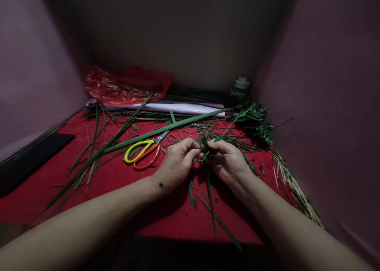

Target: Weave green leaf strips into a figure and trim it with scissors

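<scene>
— Begin with the desk (103, 182): what colour?
— Red on top, and strewn with green clippings (191, 192) from the middle to the front edge.
— Anything farther left?
— Count a flat black slab (35, 160) at the side, then narrow green stalks (96, 156) spread at angles. Right of those, note scissors (158, 140), handles yellow and red, tip toward the back right.
— And beyond?
— Follow one long green blade (181, 123) slanting back to the right, ending near dark green leaves (249, 116), bunched.
— At the very back?
— See a crumpled red plastic bag (124, 87) touching a white roll (184, 107); well to the right, a pale bottle (240, 88), dimly lit.
— Right edge?
— Add thin straw-coloured stems (293, 188).
</scene>
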Tool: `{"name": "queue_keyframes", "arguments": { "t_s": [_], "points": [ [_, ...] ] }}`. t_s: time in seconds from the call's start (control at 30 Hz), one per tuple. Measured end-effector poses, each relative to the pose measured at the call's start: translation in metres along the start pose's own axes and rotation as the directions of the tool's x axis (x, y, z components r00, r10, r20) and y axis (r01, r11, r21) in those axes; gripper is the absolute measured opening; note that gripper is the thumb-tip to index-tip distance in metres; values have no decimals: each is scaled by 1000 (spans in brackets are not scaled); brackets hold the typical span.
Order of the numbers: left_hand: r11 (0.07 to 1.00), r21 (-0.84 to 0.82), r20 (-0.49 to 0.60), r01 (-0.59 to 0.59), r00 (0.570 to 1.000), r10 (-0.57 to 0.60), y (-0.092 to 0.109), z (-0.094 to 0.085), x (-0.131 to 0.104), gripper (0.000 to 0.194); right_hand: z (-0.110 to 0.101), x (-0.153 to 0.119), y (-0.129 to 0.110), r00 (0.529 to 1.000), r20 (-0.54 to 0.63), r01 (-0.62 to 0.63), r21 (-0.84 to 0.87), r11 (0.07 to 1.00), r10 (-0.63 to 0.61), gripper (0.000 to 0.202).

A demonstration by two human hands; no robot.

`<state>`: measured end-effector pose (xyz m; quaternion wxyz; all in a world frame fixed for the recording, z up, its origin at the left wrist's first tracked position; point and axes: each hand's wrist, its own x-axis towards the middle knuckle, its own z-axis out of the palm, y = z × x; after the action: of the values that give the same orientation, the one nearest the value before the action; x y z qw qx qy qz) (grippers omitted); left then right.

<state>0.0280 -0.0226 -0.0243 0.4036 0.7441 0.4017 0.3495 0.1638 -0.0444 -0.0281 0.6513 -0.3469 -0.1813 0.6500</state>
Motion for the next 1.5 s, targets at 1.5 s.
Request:
{"name": "queue_keyframes", "arguments": {
  "t_s": [1.5],
  "points": [
    [988, 136, 19, -70, 998, 68, 0, 0, 4, 10, -2, 3, 1, 997, -59, -40, 68, 997, 44, 12]
  ]
}}
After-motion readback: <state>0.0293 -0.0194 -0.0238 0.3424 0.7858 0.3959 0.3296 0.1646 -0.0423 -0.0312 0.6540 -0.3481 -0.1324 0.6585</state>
